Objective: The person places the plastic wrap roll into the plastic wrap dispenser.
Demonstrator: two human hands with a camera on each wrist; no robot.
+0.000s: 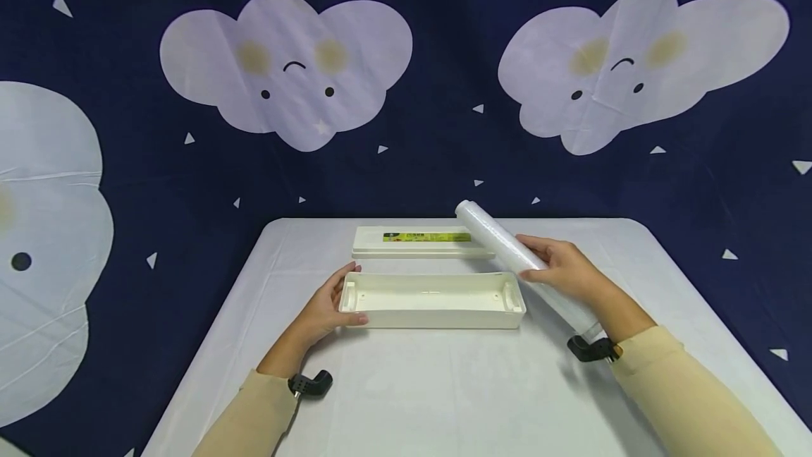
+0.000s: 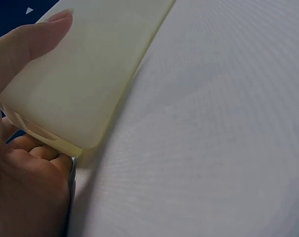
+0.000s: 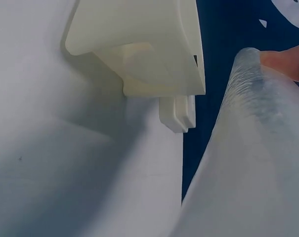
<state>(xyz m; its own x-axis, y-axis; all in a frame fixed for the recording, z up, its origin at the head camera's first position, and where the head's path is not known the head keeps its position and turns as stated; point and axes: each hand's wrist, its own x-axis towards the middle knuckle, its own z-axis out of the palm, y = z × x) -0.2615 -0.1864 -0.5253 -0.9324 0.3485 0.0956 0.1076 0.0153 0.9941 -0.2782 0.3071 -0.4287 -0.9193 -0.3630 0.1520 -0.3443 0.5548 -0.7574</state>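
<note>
A long white plastic box [image 1: 438,319] stands on the table with its open side up and nothing inside it. At its left end my left hand [image 1: 326,307] grips it, thumb on the front wall and fingers around the end and back. In the left wrist view the thumb lies on the box's outer wall [image 2: 85,74]. My right hand [image 1: 564,270] holds a roll of plastic wrap [image 1: 501,235] around its middle. The roll slants above the table beside the box's right end, its far end up to the left. In the right wrist view the roll [image 3: 248,163] fills the right side.
Behind the box lies a white lid [image 1: 380,249] with a yellow-green label [image 1: 425,237]; the roll overlaps its right end in the head view. A white cloth covers the table [image 1: 406,393]. A dark blue curtain with clouds [image 1: 438,161] hangs behind.
</note>
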